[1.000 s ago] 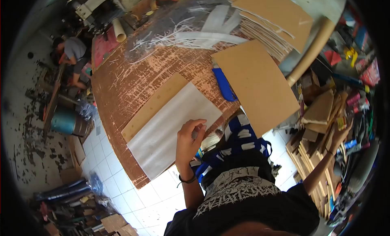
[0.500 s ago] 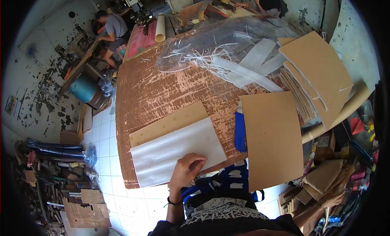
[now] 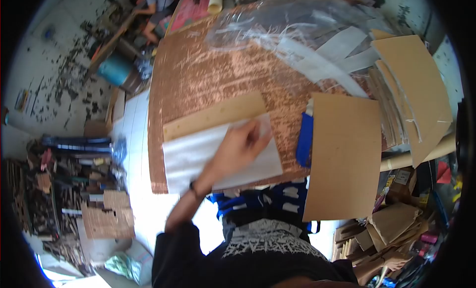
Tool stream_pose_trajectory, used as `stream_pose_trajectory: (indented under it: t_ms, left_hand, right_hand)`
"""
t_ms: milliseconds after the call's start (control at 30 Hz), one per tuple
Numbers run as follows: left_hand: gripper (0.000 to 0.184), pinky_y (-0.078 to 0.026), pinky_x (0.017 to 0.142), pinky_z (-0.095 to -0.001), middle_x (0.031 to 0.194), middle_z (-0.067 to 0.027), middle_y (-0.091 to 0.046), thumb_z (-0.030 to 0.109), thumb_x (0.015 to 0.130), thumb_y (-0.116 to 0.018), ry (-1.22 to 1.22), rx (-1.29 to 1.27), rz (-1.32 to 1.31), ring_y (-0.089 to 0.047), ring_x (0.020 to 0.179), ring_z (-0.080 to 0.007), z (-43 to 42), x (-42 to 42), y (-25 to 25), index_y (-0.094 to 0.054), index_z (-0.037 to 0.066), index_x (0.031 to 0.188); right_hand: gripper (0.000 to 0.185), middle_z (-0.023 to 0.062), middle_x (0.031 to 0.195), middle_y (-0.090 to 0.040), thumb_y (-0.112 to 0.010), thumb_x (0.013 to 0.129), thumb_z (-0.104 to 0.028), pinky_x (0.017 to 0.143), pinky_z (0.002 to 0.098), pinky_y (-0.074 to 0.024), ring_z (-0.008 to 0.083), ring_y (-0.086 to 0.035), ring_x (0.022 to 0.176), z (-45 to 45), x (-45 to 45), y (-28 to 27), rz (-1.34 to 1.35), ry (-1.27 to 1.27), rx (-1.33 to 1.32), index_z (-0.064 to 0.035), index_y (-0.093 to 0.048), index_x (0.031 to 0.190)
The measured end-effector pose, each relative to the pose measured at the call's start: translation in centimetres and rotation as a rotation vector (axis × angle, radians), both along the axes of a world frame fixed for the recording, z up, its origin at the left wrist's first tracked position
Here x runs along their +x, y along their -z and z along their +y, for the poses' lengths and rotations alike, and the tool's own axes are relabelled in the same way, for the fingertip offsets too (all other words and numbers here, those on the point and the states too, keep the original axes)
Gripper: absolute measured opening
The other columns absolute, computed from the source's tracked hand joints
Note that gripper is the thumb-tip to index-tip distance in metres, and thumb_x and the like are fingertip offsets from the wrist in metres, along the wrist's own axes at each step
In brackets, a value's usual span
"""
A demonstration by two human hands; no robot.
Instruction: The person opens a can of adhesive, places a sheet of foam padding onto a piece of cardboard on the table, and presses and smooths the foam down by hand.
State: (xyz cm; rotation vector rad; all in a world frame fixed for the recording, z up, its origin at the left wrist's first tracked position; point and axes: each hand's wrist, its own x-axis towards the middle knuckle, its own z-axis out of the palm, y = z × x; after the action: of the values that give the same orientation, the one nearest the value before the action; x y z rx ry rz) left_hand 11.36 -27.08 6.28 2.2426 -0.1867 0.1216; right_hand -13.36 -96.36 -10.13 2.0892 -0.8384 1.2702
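My left hand point(image 3: 242, 145) is over a white foam-like sheet point(image 3: 186, 164), its fingers curled in and blurred by motion. Whatever may be between the fingertips is hidden. The sheet lies on a tan cardboard piece point(image 3: 218, 114), whose far strip shows beyond the sheet's edge. Low on the right, well away from the table top, my right hand point(image 3: 396, 260) is beside stacked cardboard scraps; its grip is too small and unclear to make out. A blue-handled object point(image 3: 304, 142) lies partly under a larger cardboard panel point(image 3: 344, 156).
Cardboard sheets point(image 3: 414, 85) are stacked at the table's right. Clear plastic film point(image 3: 238, 28) and white strips point(image 3: 317, 60) cover the far side of the scratched brown table point(image 3: 198, 65). Another person point(image 3: 156, 5) is at the back left. A blue drum point(image 3: 116, 70) stands on the floor.
My left hand has moved from the sheet's near edge forward and right, over its far right part. The camera view has tilted down. My right hand remains low at the right.
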Motion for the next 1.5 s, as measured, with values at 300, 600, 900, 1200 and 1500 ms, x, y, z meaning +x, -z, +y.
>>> stream_pose_trajectory:
  t_ms: [300, 600, 900, 1200, 1500]
  left_hand:
    - [0.058, -0.054, 0.050, -0.0347, 0.073, -0.0106, -0.068, 0.053, 0.097, -0.065, 0.086, 0.093, 0.482, -0.066, 0.057, -0.0185, -6.0, 21.1, 1.3, -0.070, -0.004, 0.086]
    - [0.040, -0.057, 0.073, -0.0459, 0.081, -0.0219, -0.074, 0.039, 0.096, -0.064, -0.231, -0.182, -0.121, -0.073, 0.079, -0.0398, -6.1, 24.5, 2.7, -0.074, 0.000, 0.090]
    - [0.032, -0.055, 0.069, -0.0381, 0.074, -0.0167, -0.070, 0.030, 0.096, -0.066, -0.220, -0.217, -0.531, -0.072, 0.074, -0.0259, 6.2, 18.9, -8.7, -0.069, 0.000, 0.087]
    - [0.025, -0.045, 0.050, -0.0225, 0.071, -0.0010, -0.061, 0.026, 0.107, -0.059, -0.329, -0.497, -0.616, -0.057, 0.058, -0.0071, 19.8, 2.2, -5.7, -0.058, 0.006, 0.092]
    - [0.027, -0.052, 0.057, -0.0289, 0.080, -0.0100, -0.070, 0.031, 0.108, -0.057, -0.548, -0.697, -0.492, -0.066, 0.063, -0.0150, 27.6, -8.4, 0.9, -0.055, 0.005, 0.104]
  right_hand:
    - [0.037, 0.0103, 0.122, -0.072, -0.068, 0.097, -0.023, 0.096, 0.0480, -0.0506, 0.0327, -0.067, 0.112, -2.9, -5.3, -3.9, -0.180, 0.073, -0.111, -0.0098, -0.066, 0.131]
    - [0.015, 0.0160, 0.104, -0.076, -0.071, 0.095, -0.003, 0.085, 0.0340, -0.0631, 0.0258, -0.075, 0.088, 2.0, -10.8, -14.1, -0.720, -0.195, -0.097, 0.0040, -0.068, 0.108]
    - [0.018, 0.0177, 0.114, -0.071, -0.063, 0.101, -0.003, 0.093, 0.0338, -0.0601, 0.0254, -0.070, 0.102, 17.2, 6.4, -18.7, -0.847, -0.842, 0.177, 0.0105, -0.066, 0.113]
    - [0.030, 0.0181, 0.126, -0.062, -0.068, 0.097, -0.013, 0.107, 0.0433, -0.0435, 0.0354, -0.058, 0.123, 45.2, 26.2, -22.0, 0.467, -1.712, 0.421, -0.0036, -0.065, 0.125]
    - [0.049, 0.0176, 0.128, -0.063, -0.070, 0.093, -0.006, 0.098, 0.0449, -0.0509, 0.0361, -0.061, 0.120, 49.4, 44.9, -11.6, 0.537, -1.549, 0.331, -0.0062, -0.056, 0.140]
